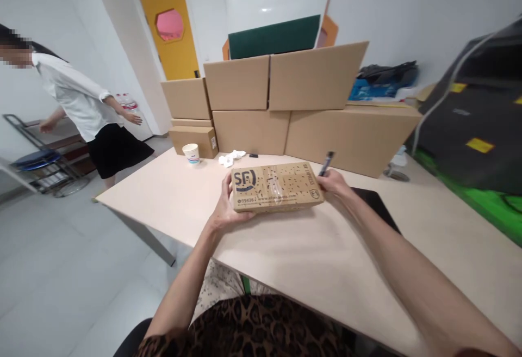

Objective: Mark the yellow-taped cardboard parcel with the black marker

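Now the flat brown cardboard parcel (277, 187) lies on the pale table (171, 194), just before the stacked cartons (285, 106). Left hand (225, 207) clasps its left end; right hand (334, 184), fingers curled round a dark pen (327, 162), touches the right. Stiff, probably light; best held by its ends.
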Action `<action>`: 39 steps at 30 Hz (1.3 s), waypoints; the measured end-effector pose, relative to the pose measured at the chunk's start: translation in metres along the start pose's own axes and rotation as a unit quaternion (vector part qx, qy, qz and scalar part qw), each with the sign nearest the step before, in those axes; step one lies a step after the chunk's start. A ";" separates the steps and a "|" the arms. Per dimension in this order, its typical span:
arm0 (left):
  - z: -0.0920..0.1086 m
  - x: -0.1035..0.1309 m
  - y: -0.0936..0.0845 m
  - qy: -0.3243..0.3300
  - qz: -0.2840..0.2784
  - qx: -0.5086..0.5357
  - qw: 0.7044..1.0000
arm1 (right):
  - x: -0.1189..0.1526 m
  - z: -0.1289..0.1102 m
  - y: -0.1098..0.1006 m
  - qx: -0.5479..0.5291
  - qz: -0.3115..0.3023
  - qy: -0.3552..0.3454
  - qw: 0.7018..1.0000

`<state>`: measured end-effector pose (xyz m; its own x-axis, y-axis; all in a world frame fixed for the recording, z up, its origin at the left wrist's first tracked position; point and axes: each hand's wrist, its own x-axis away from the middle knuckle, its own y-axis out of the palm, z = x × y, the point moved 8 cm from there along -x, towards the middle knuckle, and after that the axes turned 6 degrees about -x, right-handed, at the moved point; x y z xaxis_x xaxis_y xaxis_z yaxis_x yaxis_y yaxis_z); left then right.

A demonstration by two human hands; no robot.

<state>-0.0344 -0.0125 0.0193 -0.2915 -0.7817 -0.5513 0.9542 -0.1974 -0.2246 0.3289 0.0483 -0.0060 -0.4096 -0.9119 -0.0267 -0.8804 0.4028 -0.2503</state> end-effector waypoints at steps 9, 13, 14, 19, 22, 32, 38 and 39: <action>0.001 0.001 -0.001 -0.006 0.007 -0.015 1.000 | 0.040 -0.031 -0.039 -0.353 0.021 -0.050 0.934; 0.003 -0.002 -0.001 -0.007 0.004 -0.001 1.000 | 0.072 -0.064 -0.041 -0.383 0.020 -0.112 0.917; 0.003 -0.003 0.001 -0.007 -0.003 0.003 1.000 | 0.081 -0.073 -0.041 -0.384 0.016 -0.133 0.914; 0.003 -0.011 0.012 -0.004 -0.045 0.014 0.999 | 0.121 -0.101 -0.041 -0.365 0.002 -0.230 0.902; 0.004 -0.013 0.015 0.003 -0.052 0.015 0.999 | 0.138 -0.106 -0.040 -0.321 -0.010 -0.275 0.906; 0.009 -0.011 0.017 0.000 -0.054 0.014 0.998 | 0.163 -0.121 -0.032 -0.089 0.014 -0.355 0.931; 0.010 -0.011 0.017 0.006 -0.057 0.012 0.998 | 0.162 -0.125 -0.026 -0.045 0.001 -0.367 0.929; 0.010 -0.011 0.018 0.006 -0.058 0.012 0.998 | 0.163 -0.125 -0.027 -0.058 0.010 -0.370 0.927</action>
<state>-0.0137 -0.0135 0.0294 -0.4000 -0.7454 -0.5332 0.9157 -0.2998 -0.2678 0.2561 -0.1014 0.1175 -0.1879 -0.6906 -0.6984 -0.9118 0.3870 -0.1374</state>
